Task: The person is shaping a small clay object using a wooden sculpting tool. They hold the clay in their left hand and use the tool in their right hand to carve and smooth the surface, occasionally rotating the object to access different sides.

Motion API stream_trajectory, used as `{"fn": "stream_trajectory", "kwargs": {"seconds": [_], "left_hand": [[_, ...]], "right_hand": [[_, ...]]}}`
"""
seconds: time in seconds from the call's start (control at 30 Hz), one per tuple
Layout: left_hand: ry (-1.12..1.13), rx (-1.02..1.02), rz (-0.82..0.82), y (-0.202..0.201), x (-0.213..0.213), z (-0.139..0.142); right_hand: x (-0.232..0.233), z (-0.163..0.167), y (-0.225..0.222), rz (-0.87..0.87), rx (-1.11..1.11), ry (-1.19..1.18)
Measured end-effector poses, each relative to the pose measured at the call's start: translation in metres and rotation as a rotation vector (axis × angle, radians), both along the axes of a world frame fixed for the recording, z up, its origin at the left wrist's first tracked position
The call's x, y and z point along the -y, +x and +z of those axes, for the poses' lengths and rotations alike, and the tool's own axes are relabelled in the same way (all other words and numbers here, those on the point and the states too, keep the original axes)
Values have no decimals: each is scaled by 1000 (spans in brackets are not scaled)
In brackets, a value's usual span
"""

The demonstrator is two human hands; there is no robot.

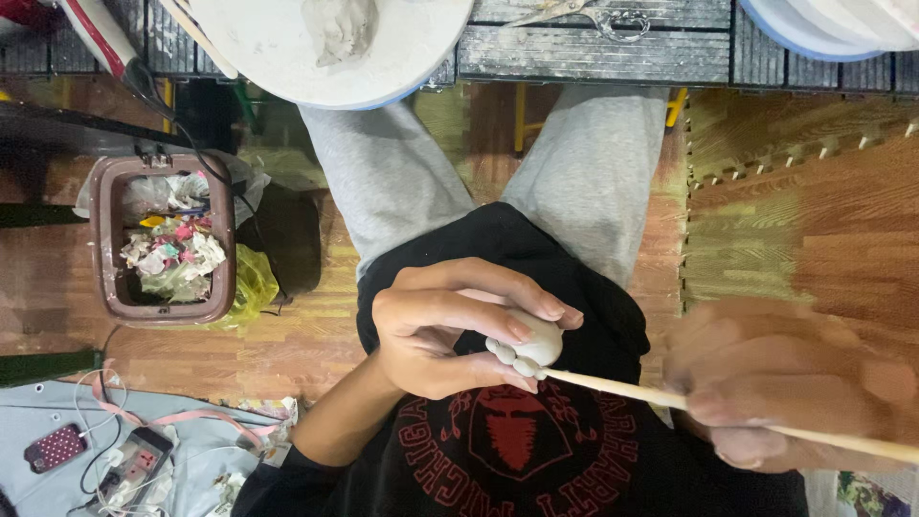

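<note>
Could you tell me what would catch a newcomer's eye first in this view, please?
At the centre, the left hand cups a small white clay figure over the lap, its lumpy edge showing below the fingers. The right hand, blurred at the right edge, holds a thin wooden stick whose tip meets the figure. To the left, a brown bin full of crumpled scraps stands on the wooden floor.
</note>
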State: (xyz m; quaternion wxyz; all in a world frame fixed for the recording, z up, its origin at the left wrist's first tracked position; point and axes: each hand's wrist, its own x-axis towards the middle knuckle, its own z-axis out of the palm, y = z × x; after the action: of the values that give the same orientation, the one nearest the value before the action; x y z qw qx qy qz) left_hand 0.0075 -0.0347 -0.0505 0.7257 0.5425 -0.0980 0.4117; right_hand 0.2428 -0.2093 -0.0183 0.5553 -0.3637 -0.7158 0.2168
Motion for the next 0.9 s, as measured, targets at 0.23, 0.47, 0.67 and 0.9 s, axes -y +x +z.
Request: {"fn": "stream_trajectory", "kwargs": {"seconds": [0.23, 0.47, 0.67, 0.9], "left_hand": [[0, 23, -13, 0, -1, 1], [4, 0, -14, -1, -1, 1], [22, -7, 18, -2, 0, 1], [14, -12, -9, -5, 0, -1]], "right_hand": [[-26, 41, -11, 46, 85, -45], [-22, 32, -14, -3, 71, 35], [-32, 42, -32, -50, 77, 15], [-3, 30, -7, 43, 212, 3]]}}
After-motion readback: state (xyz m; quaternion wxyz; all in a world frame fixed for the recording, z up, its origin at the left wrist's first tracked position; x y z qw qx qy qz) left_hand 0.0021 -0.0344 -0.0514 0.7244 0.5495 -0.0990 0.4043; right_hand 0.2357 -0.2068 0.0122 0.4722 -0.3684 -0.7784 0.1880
